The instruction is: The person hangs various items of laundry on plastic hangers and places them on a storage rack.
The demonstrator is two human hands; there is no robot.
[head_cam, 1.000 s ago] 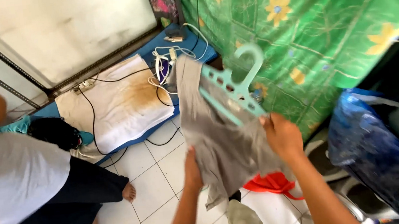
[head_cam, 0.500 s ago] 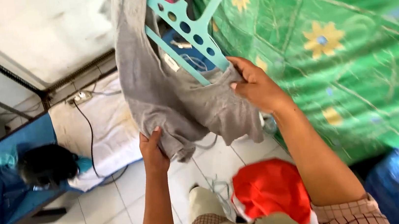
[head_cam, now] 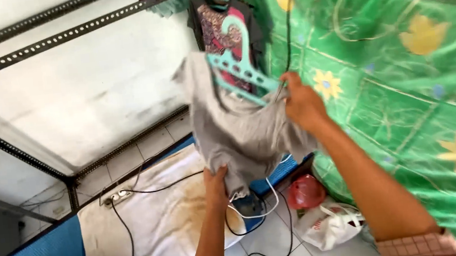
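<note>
Both arms are up and reaching forward. The left hand (head_cam: 216, 183) is raised on a straight forearm, fingers pinched closed at the top. The right hand (head_cam: 303, 103) sits higher and further out, knuckles up, fingers curled shut, forearm angling up from the lower right.

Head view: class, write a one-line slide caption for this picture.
Right hand lifts a grey shirt on a teal hanger while left hand grips its hem.

Grey shirt (head_cam: 240, 132) matt cloth; teal hanger (head_cam: 236, 68) smooth plastic.
</note>
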